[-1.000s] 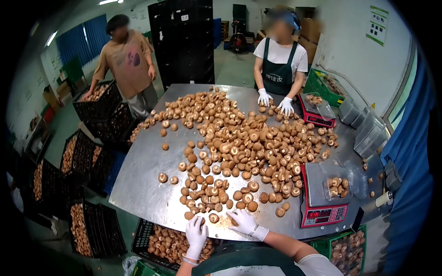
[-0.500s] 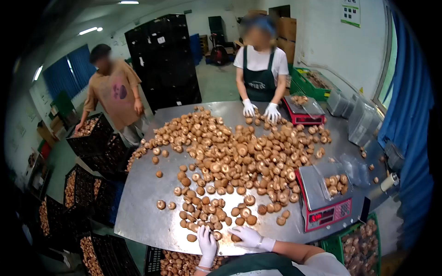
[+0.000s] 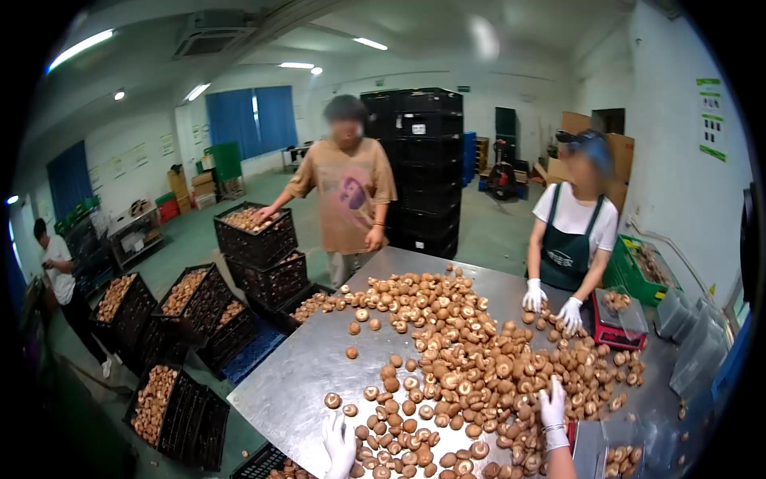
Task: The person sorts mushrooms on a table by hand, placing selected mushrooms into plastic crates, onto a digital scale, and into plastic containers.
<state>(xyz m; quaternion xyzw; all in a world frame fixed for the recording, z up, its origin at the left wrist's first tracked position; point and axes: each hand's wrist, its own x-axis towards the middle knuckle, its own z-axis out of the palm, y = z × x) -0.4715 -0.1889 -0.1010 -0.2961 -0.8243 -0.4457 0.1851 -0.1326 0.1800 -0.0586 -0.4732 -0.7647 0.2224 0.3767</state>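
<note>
A large heap of brown shiitake mushrooms [image 3: 471, 359] spreads over the metal table [image 3: 295, 391]. My left hand [image 3: 339, 447], in a white glove, is at the near edge beside loose mushrooms. Its fingers are stretched out and I see nothing in them. My right hand [image 3: 552, 405], also gloved, reaches over the right part of the heap, fingers apart and touching or just above the mushrooms. To the right of that wrist, a clear plastic box [image 3: 622, 459] holding mushrooms sits on a red scale [image 3: 572, 435], partly cut off by the frame.
Across the table a person in a dark apron [image 3: 568, 251] has gloved hands on mushrooms, beside another red scale [image 3: 618, 327]. A second person [image 3: 347, 199] touches a black crate [image 3: 255, 238] of mushrooms. More filled crates [image 3: 159, 407] stand left. Clear boxes [image 3: 694, 351] are stacked right.
The view has swung left and up. My right hand has moved from the near edge forward and right to the heap. My left hand remains near the front edge.
</note>
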